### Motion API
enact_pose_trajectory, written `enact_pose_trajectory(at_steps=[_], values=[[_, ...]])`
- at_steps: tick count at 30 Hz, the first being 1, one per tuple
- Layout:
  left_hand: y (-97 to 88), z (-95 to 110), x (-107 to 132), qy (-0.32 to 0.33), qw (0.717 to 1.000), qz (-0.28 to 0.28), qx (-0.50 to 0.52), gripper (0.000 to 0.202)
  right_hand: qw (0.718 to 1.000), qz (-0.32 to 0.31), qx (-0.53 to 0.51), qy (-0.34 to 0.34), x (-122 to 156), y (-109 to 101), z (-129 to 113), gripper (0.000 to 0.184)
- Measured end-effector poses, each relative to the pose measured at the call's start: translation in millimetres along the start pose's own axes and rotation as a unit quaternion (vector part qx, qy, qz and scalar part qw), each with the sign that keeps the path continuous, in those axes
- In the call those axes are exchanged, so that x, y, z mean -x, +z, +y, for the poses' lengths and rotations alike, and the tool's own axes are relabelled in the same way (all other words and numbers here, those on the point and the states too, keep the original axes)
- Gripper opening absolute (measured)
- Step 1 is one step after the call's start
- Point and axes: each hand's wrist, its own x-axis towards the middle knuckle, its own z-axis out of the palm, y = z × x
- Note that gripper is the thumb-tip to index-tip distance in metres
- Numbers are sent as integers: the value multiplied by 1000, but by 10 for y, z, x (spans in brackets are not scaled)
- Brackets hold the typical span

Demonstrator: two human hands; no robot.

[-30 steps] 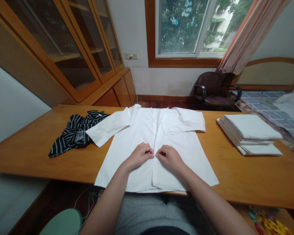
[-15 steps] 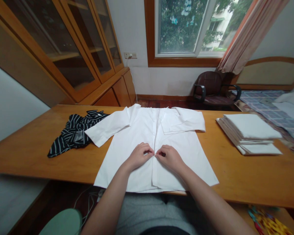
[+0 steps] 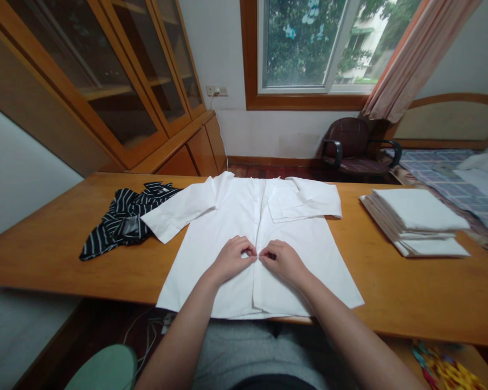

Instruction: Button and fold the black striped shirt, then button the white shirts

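Note:
A white long-sleeved shirt [image 3: 231, 222] lies spread on the wooden table [image 3: 406, 292], its hem toward me and its sleeves bent out to the sides. My left hand [image 3: 236, 257] pinches the edge of the front opening, low on the shirt. Fingertip to fingertip with it, my right hand [image 3: 282, 259] pinches the opposite front edge. Whether a button sits between the fingers is too small to make out. Above the hands the two front edges meet; below them a narrow gap runs to the hem.
A crumpled black-and-white striped garment [image 3: 126, 219] lies left, partly under the shirt's sleeve. Folded white cloths [image 3: 418, 216] are stacked at the right. Beyond the table stand a glass-door cabinet [image 3: 126, 81] and an armchair [image 3: 350, 143]. A green stool [image 3: 103, 368] is below left.
Both hands keep their pinch at the same spot on the shirt's front. Only a very slight shift of the whole view shows.

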Motion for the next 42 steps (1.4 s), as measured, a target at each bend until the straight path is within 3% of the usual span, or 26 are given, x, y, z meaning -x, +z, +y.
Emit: enact_pose_trajectory(at_steps=[22, 29, 34, 42], values=[[41, -64, -1, 11, 999, 0, -36, 11, 999, -17, 42, -14, -16, 4, 37, 8], [41, -39, 1, 11, 999, 6, -33, 8, 1000, 9, -13, 16, 9, 4, 37, 7], [57, -29, 17, 14, 999, 20, -41, 4, 998, 31, -48, 15, 22, -8, 23, 32], [37, 6, 53, 16, 999, 29, -5, 12, 1000, -3, -4, -8, 17, 5, 33, 41]])
